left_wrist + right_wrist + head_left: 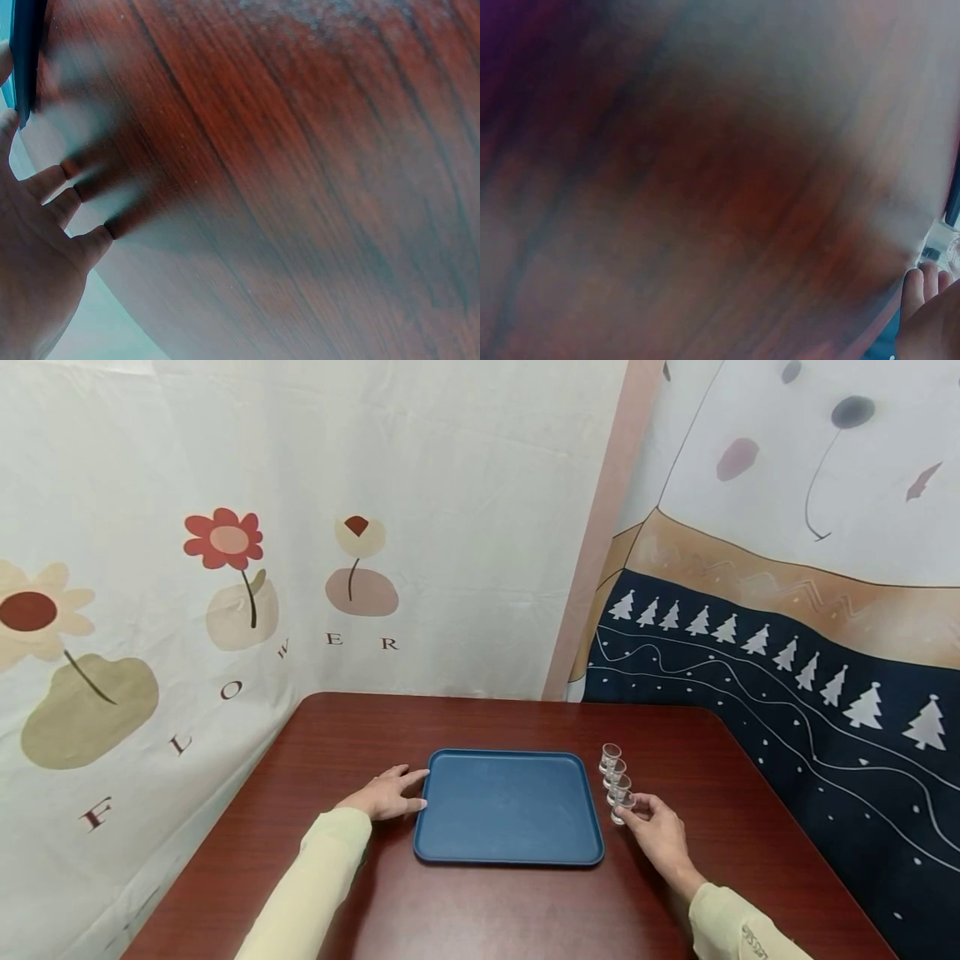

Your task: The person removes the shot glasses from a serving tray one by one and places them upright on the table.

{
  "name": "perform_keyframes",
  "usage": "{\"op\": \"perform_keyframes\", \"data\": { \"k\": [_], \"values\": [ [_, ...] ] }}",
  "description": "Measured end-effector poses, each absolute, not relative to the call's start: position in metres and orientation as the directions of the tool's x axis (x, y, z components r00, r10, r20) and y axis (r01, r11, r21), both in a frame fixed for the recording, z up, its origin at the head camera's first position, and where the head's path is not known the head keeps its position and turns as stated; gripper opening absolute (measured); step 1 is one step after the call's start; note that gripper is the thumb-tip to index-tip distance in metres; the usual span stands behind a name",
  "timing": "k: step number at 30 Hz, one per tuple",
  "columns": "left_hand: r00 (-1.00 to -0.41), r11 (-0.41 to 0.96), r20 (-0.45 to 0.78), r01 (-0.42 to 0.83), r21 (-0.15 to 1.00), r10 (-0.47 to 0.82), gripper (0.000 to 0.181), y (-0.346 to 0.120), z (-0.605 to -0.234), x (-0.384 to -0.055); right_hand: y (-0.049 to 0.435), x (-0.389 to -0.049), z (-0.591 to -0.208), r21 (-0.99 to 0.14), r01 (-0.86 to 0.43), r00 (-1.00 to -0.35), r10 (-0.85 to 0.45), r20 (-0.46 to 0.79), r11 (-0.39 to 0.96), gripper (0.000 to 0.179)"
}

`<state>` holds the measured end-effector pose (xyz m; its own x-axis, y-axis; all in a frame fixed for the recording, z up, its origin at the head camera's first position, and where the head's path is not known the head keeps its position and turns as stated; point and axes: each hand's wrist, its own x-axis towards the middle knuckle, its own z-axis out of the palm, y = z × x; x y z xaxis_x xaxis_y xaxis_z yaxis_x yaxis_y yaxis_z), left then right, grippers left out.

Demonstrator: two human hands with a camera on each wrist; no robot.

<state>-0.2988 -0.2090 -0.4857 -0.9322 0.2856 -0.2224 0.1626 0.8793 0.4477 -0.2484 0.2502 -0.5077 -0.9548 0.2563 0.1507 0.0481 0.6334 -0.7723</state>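
A blue rectangular tray [510,810] lies flat on the table. At its left edge is my left hand [386,795], fingers spread and fairly straight, with the index finger and thumb at the rim. The left wrist view shows the other fingertips down at the tabletop beside the tray edge [27,60]. Right of the tray, several small clear shot glasses [610,755] stand upright in a close row running away from me. My right hand [660,837] pinches the nearest shot glass [618,814] between thumb and fingers. Part of the glass [937,244] shows past the fingers in the right wrist view.
The reddish-brown wooden table [487,914] has rounded far corners. Behind it hangs a pale curtain [465,527] printed with flowers and letters. On the right hangs a dark blue cloth [750,693] with white trees, close along the table's right edge.
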Motion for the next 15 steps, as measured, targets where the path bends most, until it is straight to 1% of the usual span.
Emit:
{"op": "perform_keyframes", "data": {
  "k": [5, 15],
  "values": [
    [-0.932, 0.879, -0.22, 0.167, 0.446, 0.288, 0.066, -0.2086, -0.4861, -0.2997, 0.2502, -0.2479, -0.5076, -0.78, 0.047, -0.959, 0.247, 0.14, 0.624, 0.038],
    [-0.932, 0.881, -0.22, 0.167, 0.443, 0.287, 0.066, -0.208, -0.4859, -0.2993, 0.2512, -0.2474, -0.5066, -0.783, 0.032, -0.964, 0.225, 0.14, 0.622, 0.054]
  ]
}}
